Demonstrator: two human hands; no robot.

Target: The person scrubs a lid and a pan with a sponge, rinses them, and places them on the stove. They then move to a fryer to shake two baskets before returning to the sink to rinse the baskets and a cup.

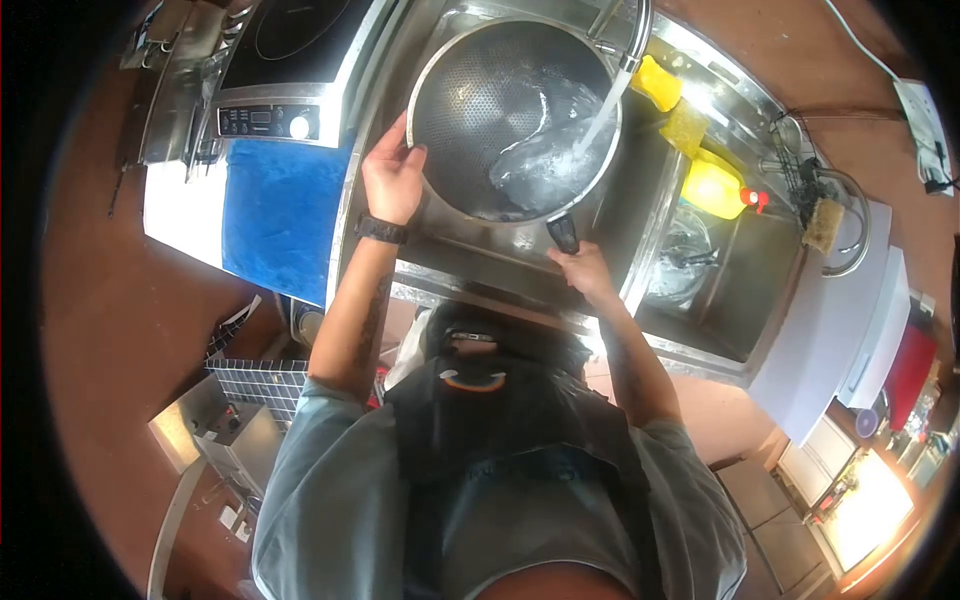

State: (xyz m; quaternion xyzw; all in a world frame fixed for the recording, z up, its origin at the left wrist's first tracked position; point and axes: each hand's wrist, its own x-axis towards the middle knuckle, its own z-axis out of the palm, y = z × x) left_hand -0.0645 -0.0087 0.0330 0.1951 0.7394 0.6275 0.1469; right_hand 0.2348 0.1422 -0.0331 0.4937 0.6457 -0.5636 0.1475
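Observation:
A large dark wok [470, 120] with a dimpled, honeycomb-patterned inside is held over the left sink basin [470, 250]. Water runs from the faucet [636, 45] into its right side, where some has pooled. My left hand [395, 178] grips the rim on the left, thumb on the inner side and fingers beneath, out of sight. At the lower right, my right hand [584, 271] is closed on the end of the wok's black handle [563, 234].
Right of the faucet sit a yellow bottle [657, 83], a yellow sponge [683, 128] and another yellow bottle [712, 187] with a red cap. The right basin [745, 300] holds clear plastic [680, 262]. An induction cooker [290, 75] and blue cloth [288, 210] lie left.

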